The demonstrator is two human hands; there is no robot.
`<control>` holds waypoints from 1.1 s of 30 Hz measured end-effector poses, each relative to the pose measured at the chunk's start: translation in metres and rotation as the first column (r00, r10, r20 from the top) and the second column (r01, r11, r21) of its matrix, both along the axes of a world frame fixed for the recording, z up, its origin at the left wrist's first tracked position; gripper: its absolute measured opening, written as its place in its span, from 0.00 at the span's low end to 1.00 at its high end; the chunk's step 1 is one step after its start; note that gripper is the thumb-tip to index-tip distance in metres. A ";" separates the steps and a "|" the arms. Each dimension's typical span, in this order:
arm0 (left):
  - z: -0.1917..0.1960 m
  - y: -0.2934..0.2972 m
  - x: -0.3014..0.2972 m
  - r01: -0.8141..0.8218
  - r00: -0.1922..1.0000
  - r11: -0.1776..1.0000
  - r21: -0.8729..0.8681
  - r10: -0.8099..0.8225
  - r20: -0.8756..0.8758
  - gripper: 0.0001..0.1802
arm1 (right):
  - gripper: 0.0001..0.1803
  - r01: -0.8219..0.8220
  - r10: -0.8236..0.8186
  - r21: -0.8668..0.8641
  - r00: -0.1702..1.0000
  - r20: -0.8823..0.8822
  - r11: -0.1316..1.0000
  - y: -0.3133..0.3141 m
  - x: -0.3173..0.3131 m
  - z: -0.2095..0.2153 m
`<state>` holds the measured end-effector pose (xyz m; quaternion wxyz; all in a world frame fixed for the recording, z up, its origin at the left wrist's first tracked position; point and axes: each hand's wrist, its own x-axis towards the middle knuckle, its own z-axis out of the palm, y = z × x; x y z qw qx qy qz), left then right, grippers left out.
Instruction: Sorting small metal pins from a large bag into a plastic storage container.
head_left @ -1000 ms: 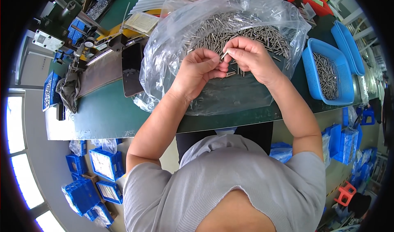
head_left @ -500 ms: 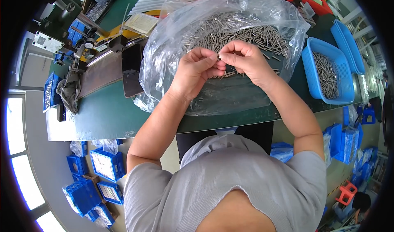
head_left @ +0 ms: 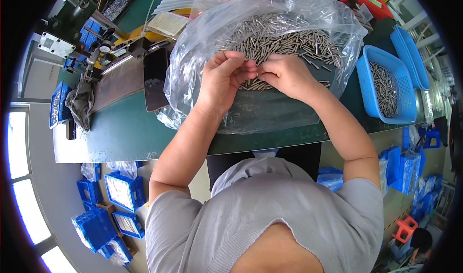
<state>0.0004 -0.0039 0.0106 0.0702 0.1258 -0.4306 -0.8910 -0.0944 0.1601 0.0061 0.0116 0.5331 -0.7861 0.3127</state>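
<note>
Many small grey metal pins (head_left: 270,43) lie in a loose heap on a clear plastic bag (head_left: 190,75) spread over the green table. Over the heap's near edge, my left hand (head_left: 224,75) is closed, palm partly turned up, its thumb pressed to the curled fingers. My right hand (head_left: 284,75) meets it from the other side, back upward and fingertips pinched close to the left fingers. Whatever is between the fingers of either hand is too small or hidden to make out. Several pins show just below the fingertips.
At the right stands a blue plastic basket (head_left: 415,111) partly filled with pins, beside another blue basket (head_left: 410,56). A dark flat tray (head_left: 155,80) and a metal fixture with a dial gauge (head_left: 104,47) are at the left. Red bins (head_left: 381,10) sit at the back right.
My hands were pinched together fingertip to fingertip. Now the right hand has turned over with its back upward and dipped slightly, while the left fingers have curled more.
</note>
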 end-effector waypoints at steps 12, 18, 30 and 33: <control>-0.001 -0.001 0.000 0.079 0.997 0.996 -0.042 -0.079 0.013 0.04 | 0.06 0.042 -0.035 -0.095 0.996 0.076 0.995 0.004 -0.003 0.004; -0.001 0.003 0.000 0.220 0.975 0.971 -0.090 -0.219 0.028 0.04 | 0.06 0.052 0.033 -0.110 0.752 0.658 0.993 0.014 -0.007 0.018; -0.002 0.007 0.000 0.277 0.961 0.948 -0.156 -0.270 0.060 0.05 | 0.05 0.045 0.000 -0.061 0.808 0.589 0.997 0.014 -0.004 0.020; -0.003 0.007 0.000 0.285 0.958 0.950 -0.129 -0.280 0.054 0.05 | 0.07 0.070 0.040 -0.174 0.831 0.555 0.982 0.013 -0.003 0.017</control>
